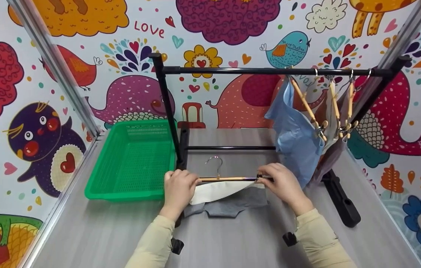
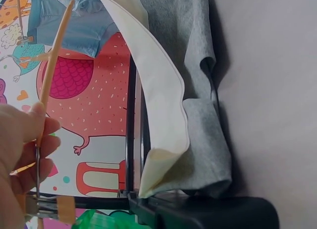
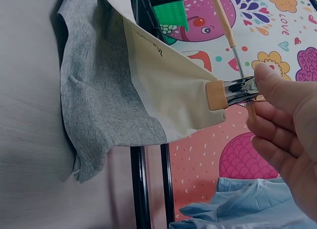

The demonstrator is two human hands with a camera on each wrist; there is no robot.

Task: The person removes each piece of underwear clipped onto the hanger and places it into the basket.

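Note:
My left hand (image 1: pixel 180 189) grips the wooden bar of a clip hanger (image 1: pixel 229 179) near its left end, hook pointing away. The left clip (image 2: pixel 45 208) hangs beside my fingers with no cloth in it. At the hanger's other end, my right hand (image 1: pixel 284 186) pinches the right clip (image 3: pixel 238 91). This clip bites the corner of the cream waistband (image 3: pixel 171 83) on a grey garment (image 3: pixel 106 85). From there the waistband slopes down to its loose left end, folded over near the rack's foot. The grey cloth spreads on the table below the hanger.
A black rack (image 1: pixel 247 70) stands over the work. On its right side hang a light blue garment (image 1: pixel 294 130) and other clothes on clip hangers. A green basket (image 1: pixel 98 175) sits at the left, beside the rack's foot. Patterned walls surround the table (image 1: pixel 229 245).

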